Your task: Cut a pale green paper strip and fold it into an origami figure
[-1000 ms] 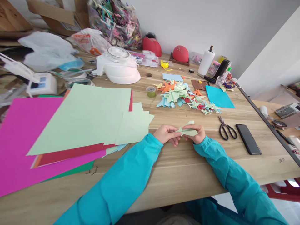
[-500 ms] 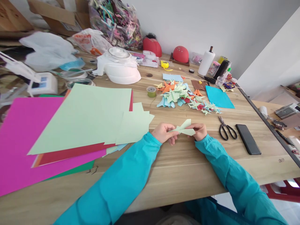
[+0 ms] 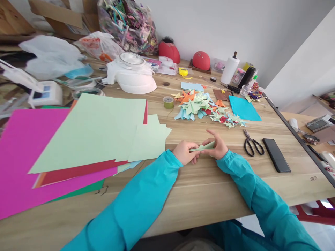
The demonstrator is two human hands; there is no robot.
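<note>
Between my two hands is a pale green folded paper (image 3: pixel 203 147), held just above the wooden table. My left hand (image 3: pixel 184 152) pinches its left end, fingers closed round it. My right hand (image 3: pixel 217 146) grips the other end between thumb and fingers, with the index finger raised. Parts of the folds are hidden behind my fingers. Beyond the hands lies a pile of folded paper cranes (image 3: pixel 195 105) in green, orange, blue and red. Close to my left forearm are pale green paper sheets (image 3: pixel 104 129), stacked over red, magenta and green ones.
Scissors (image 3: pixel 252 143) and a black phone (image 3: pixel 276 155) lie to the right of my right hand. A blue paper square (image 3: pixel 244 108) lies behind them. A green spool (image 3: pixel 168 102), a yellow tape measure (image 3: pixel 183 71) and a white cap (image 3: pixel 136 82) stand further back.
The two flaps that spread apart toward my right hand are now pressed together into a narrower shape. My right hand has shifted slightly left and its index finger has lifted.
</note>
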